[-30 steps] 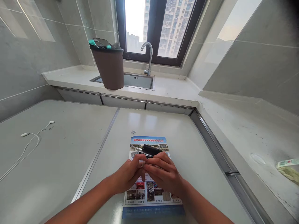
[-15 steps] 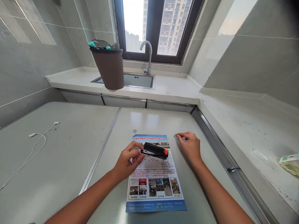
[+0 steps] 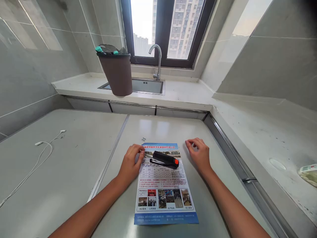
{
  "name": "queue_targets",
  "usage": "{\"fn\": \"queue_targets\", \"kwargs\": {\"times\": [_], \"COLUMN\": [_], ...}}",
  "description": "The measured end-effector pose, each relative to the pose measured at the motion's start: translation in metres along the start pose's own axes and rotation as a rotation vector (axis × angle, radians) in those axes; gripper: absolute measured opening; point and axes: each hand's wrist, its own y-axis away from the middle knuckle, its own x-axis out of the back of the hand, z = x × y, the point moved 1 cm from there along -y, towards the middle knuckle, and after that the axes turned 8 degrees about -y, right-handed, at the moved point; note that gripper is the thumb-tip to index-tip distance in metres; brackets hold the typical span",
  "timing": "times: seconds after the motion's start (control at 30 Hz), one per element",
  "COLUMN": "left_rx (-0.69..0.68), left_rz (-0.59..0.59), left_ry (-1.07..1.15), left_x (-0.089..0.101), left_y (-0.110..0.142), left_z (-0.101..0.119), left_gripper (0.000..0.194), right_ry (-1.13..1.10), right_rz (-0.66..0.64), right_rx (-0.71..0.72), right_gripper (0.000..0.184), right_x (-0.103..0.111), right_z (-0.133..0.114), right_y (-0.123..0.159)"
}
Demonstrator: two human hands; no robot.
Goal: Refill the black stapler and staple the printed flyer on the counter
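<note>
2 bare forearms (image 3: 99, 206) (image 3: 226, 203) angle inward, hands (image 3: 129, 162) (image 3: 201, 158) well apart, fingers (image 3: 135, 148) curled toward thumbs (image 3: 140, 158).

A: OK, daylight's pouring in via the window (image 3: 143, 23), top ctr. L pane's blown out, near white!
B: Yep, and the frame (image 3: 162, 31) goes almost black against it. Bin (image 3: 117, 74) is backlit too, front side dull.
A: Table (image 3: 183, 132) next: pale window glare at the far end, plus a bright patch nr the btm edge.
B: Walls (image 3: 29, 69) catch light patches L and R; top R corner's v. dark.
A: Focus? Leaflet (image 3: 165, 183) headline's readable, small print's mush.
B: Stapler (image 3: 163, 158) gets a soft sheen. Def. a wide lens: walls lean, edges stretch, packet (image 3: 308, 173) far R looks smeary.
</note>
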Motion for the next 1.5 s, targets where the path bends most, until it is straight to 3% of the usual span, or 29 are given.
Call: {"fn": "queue_targets", "kwargs": {"times": [0.13, 0.23, 0.4, 0.47, 0.53, 0.6, 0.73, 0.97, 1.07, 1.17, 1.27, 1.37, 1.5], "left_rx": [0.152, 0.227, 0.203, 0.041, -0.147, -0.219, -0.173, -0.064, 0.056, 0.037, -0.022, -0.121, -0.145], "left_rz": [0.009, -0.032, -0.177, -0.152, -0.220, -0.284, -0.229, -0.103, -0.009, 0.053, 0.030, -0.029, -0.111], "left_ry": [-0.089, -0.157, -0.368, -0.395, -0.362, -0.360, -0.380, -0.445, -0.329, -0.105, 0.031, 0.066, 0.085], "left_x": [0.000, 0.000, 0.000, -0.004, -0.014, -0.023, -0.027, -0.002, 0.003, 0.001, -0.003, -0.006, -0.004], "left_y": [-0.007, -0.011, -0.046, -0.064, -0.076, -0.081, -0.074, -0.046, -0.029, -0.015, -0.012, -0.015, -0.017], "left_z": [-0.027, -0.046, -0.052, -0.051, -0.054, -0.061, -0.071, -0.058, -0.048, -0.035, -0.027, -0.026, -0.024], "left_gripper": [0.019, 0.020, 0.026, 0.039, 0.051, 0.051, 0.041, 0.024, 0.024, 0.023, 0.022, 0.025, 0.030], "right_ry": [-0.322, -0.392, -0.363, -0.349, -0.339, -0.332, -0.315, -0.322, -0.350, -0.400, -0.334, -0.274, -0.289], "right_rz": [-0.397, -0.533, -0.488, -0.475, -0.465, -0.462, -0.465, -0.426, -0.443, -0.537, -0.609, -0.600, -0.595], "right_rx": [0.179, 0.207, 0.167, 0.162, 0.161, 0.163, 0.175, 0.186, 0.212, 0.291, 0.319, 0.280, 0.254], "right_gripper": [0.027, 0.028, 0.030, 0.031, 0.031, 0.030, 0.029, 0.028, 0.029, 0.036, 0.047, 0.045, 0.043], "right_x": [-0.008, -0.013, -0.014, -0.013, -0.011, -0.010, -0.011, -0.012, -0.011, -0.013, -0.022, -0.032, -0.036], "right_z": [-0.019, -0.020, -0.014, -0.015, -0.016, -0.018, -0.018, -0.019, -0.027, -0.041, -0.051, -0.053, -0.051], "right_y": [0.006, 0.009, 0.007, 0.006, 0.006, 0.006, 0.006, 0.007, 0.010, 0.016, 0.024, 0.029, 0.029]}}
